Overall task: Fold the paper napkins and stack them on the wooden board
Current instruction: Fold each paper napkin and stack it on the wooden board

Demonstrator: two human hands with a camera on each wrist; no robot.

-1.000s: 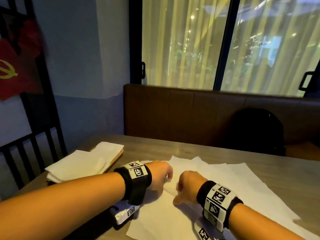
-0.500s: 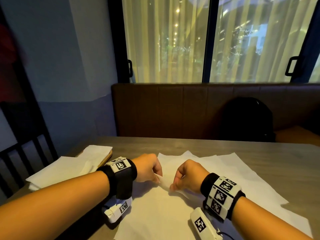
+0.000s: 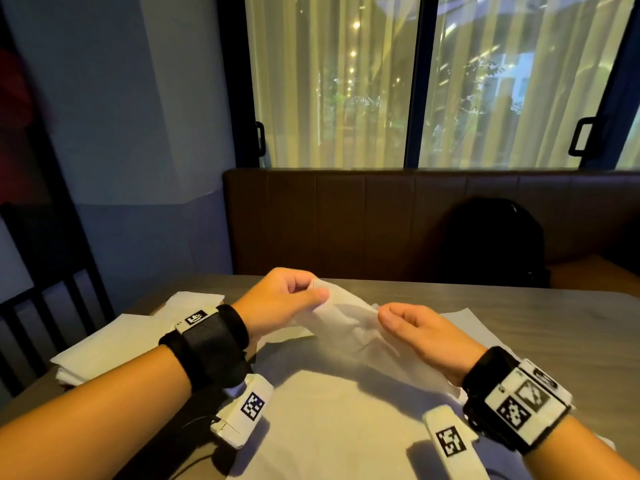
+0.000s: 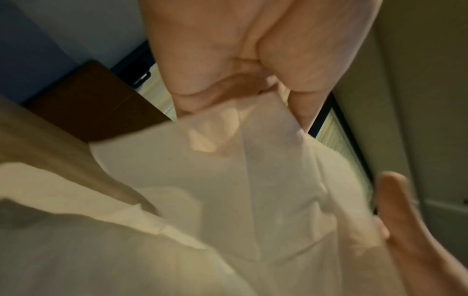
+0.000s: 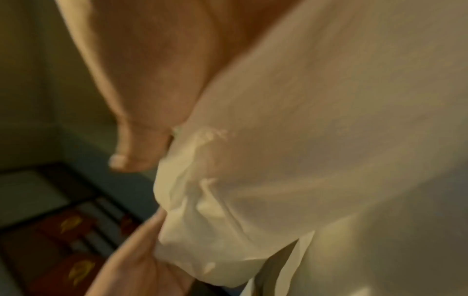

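Between both hands' grip hangs a thin napkin, lifted.

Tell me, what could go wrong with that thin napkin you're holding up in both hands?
It might tear: the left hand and right hand each pinch an edge of the thin, see-through napkin and hold it stretched between them. It already looks crumpled near the right hand's grip, so the fold could come out crooked. Lifting it could also drag the loose napkins lying underneath on the table.
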